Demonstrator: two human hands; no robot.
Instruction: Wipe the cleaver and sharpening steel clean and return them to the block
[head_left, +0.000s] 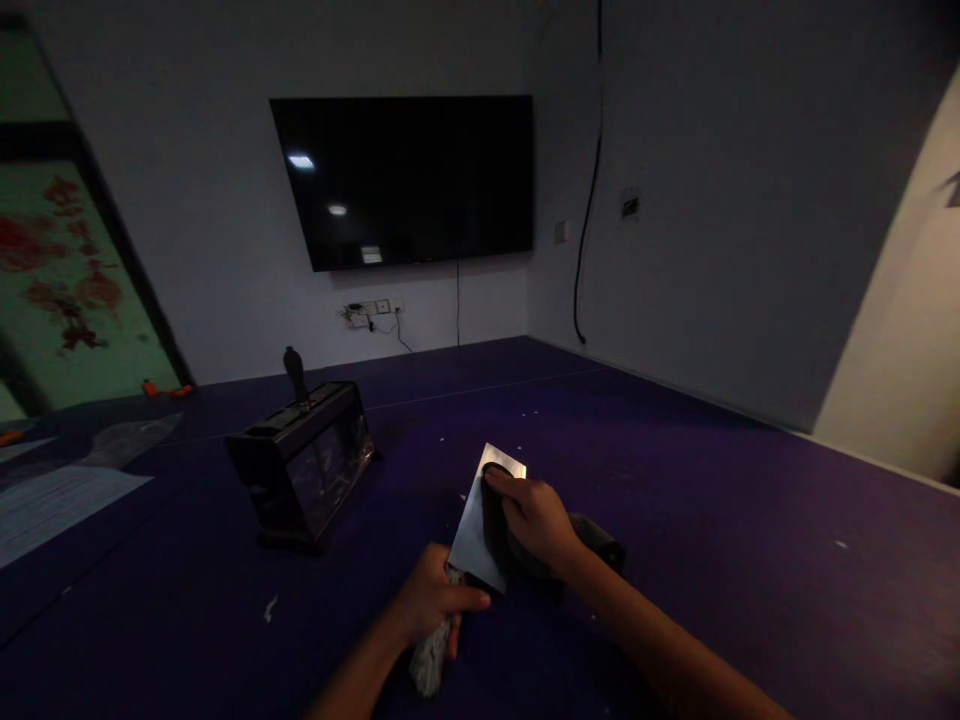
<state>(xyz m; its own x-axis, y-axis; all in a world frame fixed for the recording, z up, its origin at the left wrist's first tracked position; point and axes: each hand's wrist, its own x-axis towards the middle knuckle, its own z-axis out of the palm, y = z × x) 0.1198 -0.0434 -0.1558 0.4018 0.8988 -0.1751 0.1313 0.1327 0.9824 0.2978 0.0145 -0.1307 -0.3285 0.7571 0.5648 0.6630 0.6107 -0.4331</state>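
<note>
My left hand (435,600) is closed round the handle end of a cleaver-like tool. Its flat, rectangular silver blade (474,525) points up and away from me, and a whitish, wrapped-looking handle (430,662) comes out below the fist. My right hand (540,522) lies over the right side of the blade, index finger stretched along it. Beneath those fingers shows a dark, round-ended piece (493,508) against the metal; its kind cannot be made out. Partly behind my right wrist, a dark grey bundle or roll (596,540) rests on the surface.
A black framed device (307,455) with a clear panel and an upright handle stands left on the dark purple surface (712,560). Papers (60,505) and clear plastic (131,440) lie far left. Beyond, a television (412,180) hangs above sockets; a black cable (589,220) dangles.
</note>
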